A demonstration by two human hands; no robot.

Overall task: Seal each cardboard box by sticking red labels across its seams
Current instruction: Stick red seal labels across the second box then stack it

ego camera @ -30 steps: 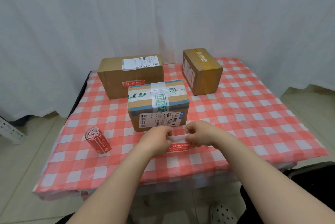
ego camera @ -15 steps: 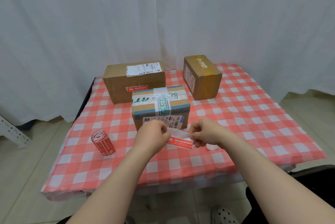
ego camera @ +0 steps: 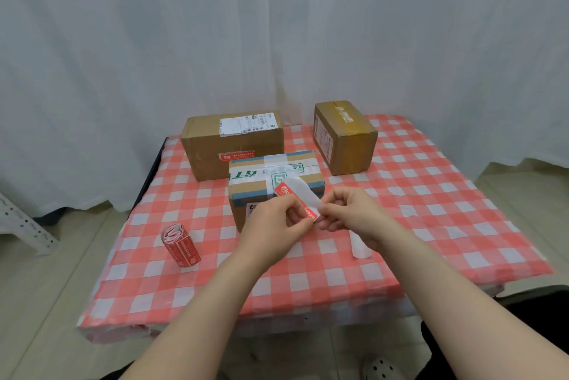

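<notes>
Since the earlier frame the red label has swung from near level to a steep slant, its upper end now raised in front of the top edge of the front box, and its white backing has peeled away in a smooth curve. The label is a narrow glossy strip with white print, held above the table just before that box. The left hand pinches the label's lower end between thumb and forefinger, the other fingers curled. The right hand pinches the backing's lower edge with its fingertips, knuckles up. The front box is brown cardboard crossed by blue and green-printed tape. Behind it stand a large box, with a stuck label across its seam, and a small box to the right. A label roll lies to the left and a loose backing strip beside the right wrist, both on the red-and-white checked tablecloth
</notes>
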